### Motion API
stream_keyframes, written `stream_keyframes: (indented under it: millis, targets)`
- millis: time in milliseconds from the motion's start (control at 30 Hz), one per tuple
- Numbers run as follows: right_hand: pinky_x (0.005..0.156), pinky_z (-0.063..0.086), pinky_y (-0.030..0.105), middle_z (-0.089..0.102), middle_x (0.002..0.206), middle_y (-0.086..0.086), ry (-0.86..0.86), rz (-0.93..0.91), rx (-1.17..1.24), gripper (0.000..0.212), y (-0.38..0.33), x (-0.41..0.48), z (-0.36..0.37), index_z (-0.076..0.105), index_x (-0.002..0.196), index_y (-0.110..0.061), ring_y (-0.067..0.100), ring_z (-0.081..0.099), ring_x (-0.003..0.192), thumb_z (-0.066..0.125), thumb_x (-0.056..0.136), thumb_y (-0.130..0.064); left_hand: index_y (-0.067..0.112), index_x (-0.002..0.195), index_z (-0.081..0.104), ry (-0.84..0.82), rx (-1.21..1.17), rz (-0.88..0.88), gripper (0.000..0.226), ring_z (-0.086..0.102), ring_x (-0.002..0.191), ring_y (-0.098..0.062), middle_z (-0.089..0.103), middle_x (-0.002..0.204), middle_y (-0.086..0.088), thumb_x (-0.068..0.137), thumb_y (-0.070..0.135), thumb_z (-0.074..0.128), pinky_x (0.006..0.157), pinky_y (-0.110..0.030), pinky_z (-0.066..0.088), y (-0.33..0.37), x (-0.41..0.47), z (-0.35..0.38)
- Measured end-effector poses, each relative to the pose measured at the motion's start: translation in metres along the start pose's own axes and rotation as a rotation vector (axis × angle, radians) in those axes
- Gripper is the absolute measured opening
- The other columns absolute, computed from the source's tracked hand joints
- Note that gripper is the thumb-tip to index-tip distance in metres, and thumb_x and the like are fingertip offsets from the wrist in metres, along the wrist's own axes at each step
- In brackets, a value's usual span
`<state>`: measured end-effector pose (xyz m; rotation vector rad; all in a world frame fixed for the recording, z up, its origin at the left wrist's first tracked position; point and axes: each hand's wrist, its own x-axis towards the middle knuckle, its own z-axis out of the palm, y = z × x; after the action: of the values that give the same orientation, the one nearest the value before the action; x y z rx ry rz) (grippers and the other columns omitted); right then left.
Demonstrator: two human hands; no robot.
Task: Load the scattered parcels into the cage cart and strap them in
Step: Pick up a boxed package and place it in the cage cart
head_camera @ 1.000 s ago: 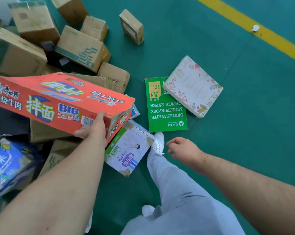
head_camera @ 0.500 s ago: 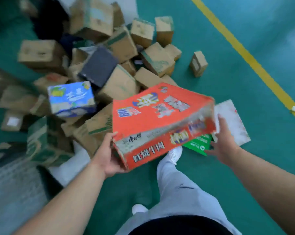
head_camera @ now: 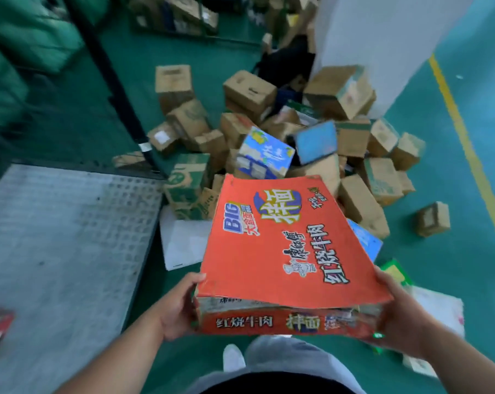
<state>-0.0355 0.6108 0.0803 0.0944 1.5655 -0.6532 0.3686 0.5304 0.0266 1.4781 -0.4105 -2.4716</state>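
A large flat orange noodle carton (head_camera: 283,245) is held level in front of me, above the floor. My left hand (head_camera: 176,307) grips its near left corner and my right hand (head_camera: 397,314) grips its near right corner. The cage cart's grey perforated deck (head_camera: 58,245) lies low on the left, with a dark upright post (head_camera: 118,89) at its far corner. Beyond the carton, a heap of brown cardboard parcels (head_camera: 249,92) covers the green floor, with a blue and white printed box (head_camera: 264,155) among them.
A white pillar (head_camera: 382,38) rises at the back right beside a yellow floor line (head_camera: 465,143). A small brown box (head_camera: 432,218) sits alone on the right. A white flat packet (head_camera: 183,243) lies by the cart's edge. My legs and white shoe (head_camera: 233,356) are below.
The view has swung left, bringing the cart deck into sight. The orange carton has turned flat with its broad printed face up, and both hands now hold its near corners.
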Motion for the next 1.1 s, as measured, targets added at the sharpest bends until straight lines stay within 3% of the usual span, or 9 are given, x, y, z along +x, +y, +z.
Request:
stream_keyframes:
  millis: [133,233,367,500,667,733,867,1033,1100]
  targets:
    - [0.11,0.038,0.05,0.074,0.117,0.016,-0.064,-0.008,-0.176,0.062,-0.018,0.007,0.074,0.07,0.114,-0.02,0.032,0.066,0.103,0.069,0.069,-0.062,0.013,0.12,0.073,0.153,-0.231,0.103,0.053,0.063,0.121,-0.04,0.065,0.133,-0.024,0.085,0.051,0.061,0.116,-0.062,0.034,-0.002,-0.029,-0.051]
    - [0.116,0.032,0.05,0.072,0.122,0.018,-0.089,0.002,-0.329,0.079,-0.029,0.033,0.133,0.07,0.119,-0.018,0.033,0.064,0.109,0.08,0.057,-0.064,0.014,0.118,0.074,0.319,-0.383,0.183,0.052,0.072,0.102,-0.037,0.07,0.124,-0.022,0.081,0.05,0.063,0.109,-0.059,0.043,-0.003,-0.05,-0.083]
    - [0.089,0.052,0.044,0.072,0.12,0.022,-0.208,0.063,-0.539,0.076,-0.05,0.068,0.234,0.069,0.12,-0.012,0.035,0.067,0.098,0.069,0.063,-0.061,0.015,0.108,0.075,0.45,-0.522,0.128,0.055,0.072,0.093,-0.033,0.074,0.117,-0.018,0.086,0.062,0.054,0.091,-0.049,0.05,-0.001,-0.079,-0.134]
    - [0.08,0.05,0.038,0.077,0.093,0.018,-0.323,0.133,-0.689,0.056,-0.06,0.093,0.345,0.07,0.108,-0.008,0.034,0.066,0.091,0.061,0.08,-0.055,0.015,0.107,0.075,0.555,-0.597,0.078,0.058,0.065,0.115,-0.036,0.072,0.124,-0.016,0.077,0.064,0.064,0.114,-0.055,0.035,0.0,-0.116,-0.189]
    - [0.106,0.046,0.051,0.076,0.108,0.02,-0.408,0.182,-0.898,0.064,-0.062,0.107,0.47,0.07,0.12,-0.013,0.038,0.064,0.113,0.065,0.077,-0.06,0.011,0.111,0.07,0.707,-0.813,0.15,0.058,0.065,0.12,-0.042,0.07,0.125,-0.021,0.074,0.055,0.072,0.111,-0.063,0.041,-0.009,-0.152,-0.229]
    - [0.099,0.051,0.052,0.075,0.112,0.02,-0.441,0.142,-1.012,0.072,-0.058,0.109,0.518,0.069,0.122,-0.015,0.04,0.066,0.113,0.072,0.068,-0.063,0.012,0.118,0.069,0.747,-0.937,0.202,0.061,0.064,0.121,-0.042,0.07,0.126,-0.02,0.076,0.056,0.07,0.106,-0.062,0.047,-0.019,-0.164,-0.239]
    - [0.09,0.056,0.053,0.074,0.113,0.021,-0.523,0.086,-1.164,0.077,-0.041,0.103,0.6,0.067,0.123,-0.011,0.041,0.068,0.108,0.074,0.066,-0.061,0.008,0.113,0.07,0.735,-1.191,0.301,0.057,0.073,0.086,-0.034,0.074,0.114,-0.021,0.077,0.052,0.067,0.072,-0.044,0.059,-0.035,-0.179,-0.252]
    - [0.1,0.049,0.061,0.059,0.125,0.036,-0.521,0.059,-1.337,0.113,0.017,0.107,0.692,0.064,0.127,0.0,0.036,0.065,0.104,0.089,0.037,-0.065,0.01,0.121,0.068,0.782,-1.244,0.311,0.078,0.066,0.109,-0.04,0.075,0.112,-0.019,0.067,0.065,0.074,0.105,-0.06,0.039,-0.069,-0.2,-0.317]
    - [0.101,0.047,0.067,0.062,0.125,0.029,-0.499,0.058,-1.328,0.108,0.044,0.115,0.717,0.067,0.129,-0.01,0.042,0.065,0.116,0.089,0.042,-0.068,0.006,0.115,0.068,0.801,-1.315,0.308,0.07,0.073,0.09,-0.037,0.077,0.101,-0.019,0.069,0.057,0.076,0.087,-0.055,0.054,-0.075,-0.213,-0.345]
